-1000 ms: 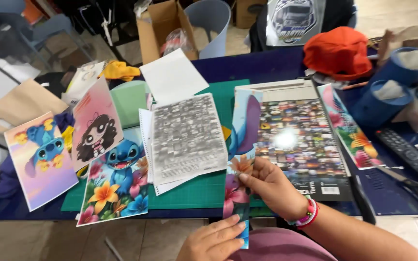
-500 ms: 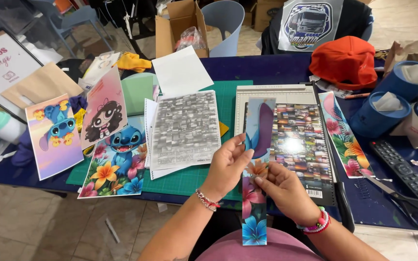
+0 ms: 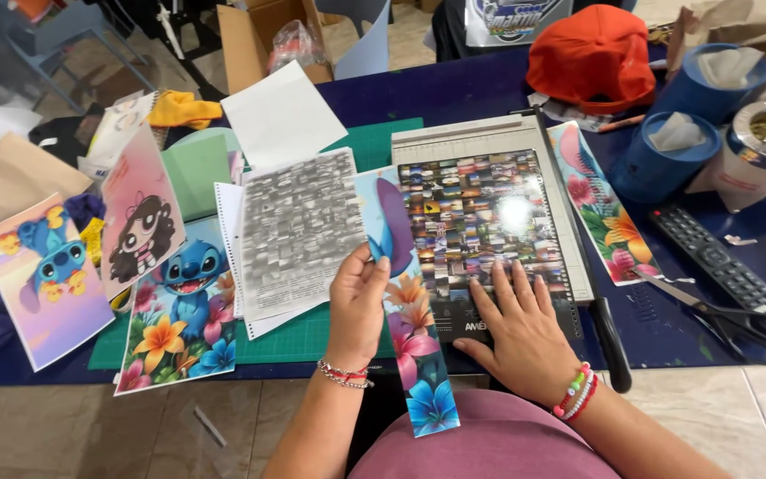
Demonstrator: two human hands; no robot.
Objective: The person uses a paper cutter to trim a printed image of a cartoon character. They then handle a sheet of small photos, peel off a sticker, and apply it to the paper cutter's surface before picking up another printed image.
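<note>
Currently, one flowered paper strip (image 3: 418, 355) is pinched by the left hand (image 3: 356, 306), while the right hand (image 3: 520, 333) is laid open and flat on one paper cutter (image 3: 489, 142). Beyond the right hand, two blue rolls (image 3: 667, 160) and one pair of scissors (image 3: 729, 310) are seen.

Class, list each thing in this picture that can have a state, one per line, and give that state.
Left hand: gripping the printed flower strip by its edge.
Right hand: flat, palm down on the glossy photo sheet.
Paper trimmer: blade arm down, sheet lying on its bed.
Scissors: lying on the table, blades closed.
Cardboard box: flaps open.
Orange cap: resting on the table.
</note>
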